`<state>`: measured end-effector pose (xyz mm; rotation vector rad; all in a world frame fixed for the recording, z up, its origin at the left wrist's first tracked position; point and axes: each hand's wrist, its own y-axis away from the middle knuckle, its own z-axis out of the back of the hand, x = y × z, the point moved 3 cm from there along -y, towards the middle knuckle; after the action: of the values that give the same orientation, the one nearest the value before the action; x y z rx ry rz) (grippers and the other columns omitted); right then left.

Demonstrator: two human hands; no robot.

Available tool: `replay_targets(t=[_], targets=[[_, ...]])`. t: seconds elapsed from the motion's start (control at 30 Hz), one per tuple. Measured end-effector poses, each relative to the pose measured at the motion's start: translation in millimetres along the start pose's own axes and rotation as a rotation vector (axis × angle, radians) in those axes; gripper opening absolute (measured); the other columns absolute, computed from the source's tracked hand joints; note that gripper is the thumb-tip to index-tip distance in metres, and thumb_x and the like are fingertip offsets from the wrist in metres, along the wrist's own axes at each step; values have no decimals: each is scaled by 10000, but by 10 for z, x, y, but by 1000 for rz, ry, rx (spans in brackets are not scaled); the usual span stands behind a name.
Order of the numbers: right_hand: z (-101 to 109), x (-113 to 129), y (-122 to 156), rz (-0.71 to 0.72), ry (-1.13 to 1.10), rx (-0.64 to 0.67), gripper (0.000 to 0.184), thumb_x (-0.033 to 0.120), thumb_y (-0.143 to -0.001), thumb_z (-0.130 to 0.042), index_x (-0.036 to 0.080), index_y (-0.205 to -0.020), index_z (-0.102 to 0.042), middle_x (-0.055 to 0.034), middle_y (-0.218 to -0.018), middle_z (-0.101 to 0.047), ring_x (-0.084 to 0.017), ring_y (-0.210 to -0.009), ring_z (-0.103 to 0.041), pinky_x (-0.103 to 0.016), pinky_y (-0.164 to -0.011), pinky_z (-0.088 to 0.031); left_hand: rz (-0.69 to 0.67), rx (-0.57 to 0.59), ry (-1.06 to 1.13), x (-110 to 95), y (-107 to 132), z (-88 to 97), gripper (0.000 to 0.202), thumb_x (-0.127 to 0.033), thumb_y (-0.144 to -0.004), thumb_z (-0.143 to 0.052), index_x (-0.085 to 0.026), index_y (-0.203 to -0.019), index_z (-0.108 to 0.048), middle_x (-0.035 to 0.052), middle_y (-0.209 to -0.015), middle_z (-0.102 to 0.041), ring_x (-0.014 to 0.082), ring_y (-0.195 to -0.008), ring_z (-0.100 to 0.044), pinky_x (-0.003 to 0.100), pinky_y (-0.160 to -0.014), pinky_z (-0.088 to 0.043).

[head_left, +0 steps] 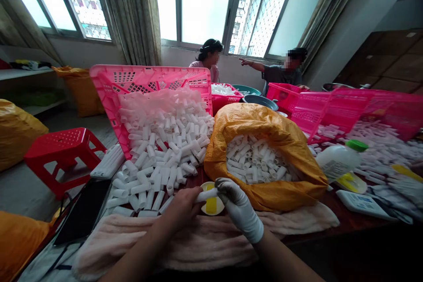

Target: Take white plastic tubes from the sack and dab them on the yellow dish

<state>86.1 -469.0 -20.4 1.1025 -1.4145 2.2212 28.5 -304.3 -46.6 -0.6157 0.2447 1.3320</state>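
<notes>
My bare left hand (pixel 180 209) and my white-gloved right hand (pixel 238 209) both grip one small white plastic tube (pixel 206 194) between them, just above a pink towel (pixel 198 246). Under the tube sits a small round white dish with a yellow piece (pixel 211 206). A heap of the same white tubes (pixel 165 150) spills from a tipped pink basket (pixel 145 81) ahead on the left. An open orange sack (pixel 264 128) full of tubes stands ahead on the right.
A black phone (pixel 84 211) and a red stool (pixel 62 156) are at left. A white bottle with a green cap (pixel 340 158), more pink baskets (pixel 346 110) and tubes lie at right. Two people sit at the far side by the window.
</notes>
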Motion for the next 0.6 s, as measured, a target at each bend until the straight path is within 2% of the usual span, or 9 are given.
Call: replay_targets(t=[0.07,0.1,0.17,0.27,0.37,0.5,0.57,0.6], targets=[[-31,87,-64,58,118,188,158,159,-839,-517,249,-962,-560,-32,-1049,-594,-160,-985,-550,-317,-885,-440,-9,71,-12,-107,3,-7,211,-358,-843,-439,-214,-952,-547,14,-823,-650,164,-764,-601,248,-676,-431],[-49,105,-93,42,166,249,138,187,-843,-517,236,-962,-567,-41,-1031,-606,-163,-962,-557,-312,-869,-442,0,87,-55,-156,2,-13,220,-365,-841,-439,-206,-947,-549,22,-808,-654,170,-750,-605,250,-664,-428],[-75,75,-138,-96,240,235,140,286,-866,-483,200,-907,-586,-50,-900,-635,-160,-826,-587,-286,-761,-469,49,85,-203,-232,1,-27,236,-349,-839,-429,-174,-923,-563,60,-792,-660,196,-751,-610,277,-675,-425],[-137,-35,-101,-342,311,116,352,422,-888,-387,179,-705,-564,-26,-640,-592,-140,-583,-549,-253,-558,-442,125,91,-310,-272,21,-36,249,-326,-827,-416,-147,-868,-585,99,-781,-657,221,-747,-610,301,-672,-418],[-243,-67,54,-374,213,119,403,450,-896,-341,186,-652,-525,-16,-569,-589,-134,-523,-537,-246,-532,-426,120,225,-53,-251,94,-47,246,-378,-791,-466,-173,-845,-592,46,-779,-648,175,-691,-590,244,-599,-397],[-334,32,236,-282,140,149,410,451,-888,-355,195,-626,-539,-13,-541,-593,-133,-523,-545,-243,-572,-447,156,533,412,-280,248,-107,267,-418,-767,-498,-180,-831,-602,-31,-670,-585,105,-588,-521,179,-502,-350],[-301,97,277,-270,173,117,414,469,-869,-381,193,-601,-536,-14,-540,-573,-130,-510,-530,-232,-537,-447,166,549,478,-325,294,-108,285,-436,-765,-506,-188,-864,-605,-32,-697,-594,109,-618,-532,177,-517,-371],[-247,121,308,-288,191,104,404,470,-861,-394,193,-606,-539,-15,-549,-573,-130,-510,-532,-228,-526,-452,156,504,455,-336,306,-87,294,-440,-753,-527,-200,-905,-603,-28,-742,-612,119,-655,-549,185,-545,-396]])
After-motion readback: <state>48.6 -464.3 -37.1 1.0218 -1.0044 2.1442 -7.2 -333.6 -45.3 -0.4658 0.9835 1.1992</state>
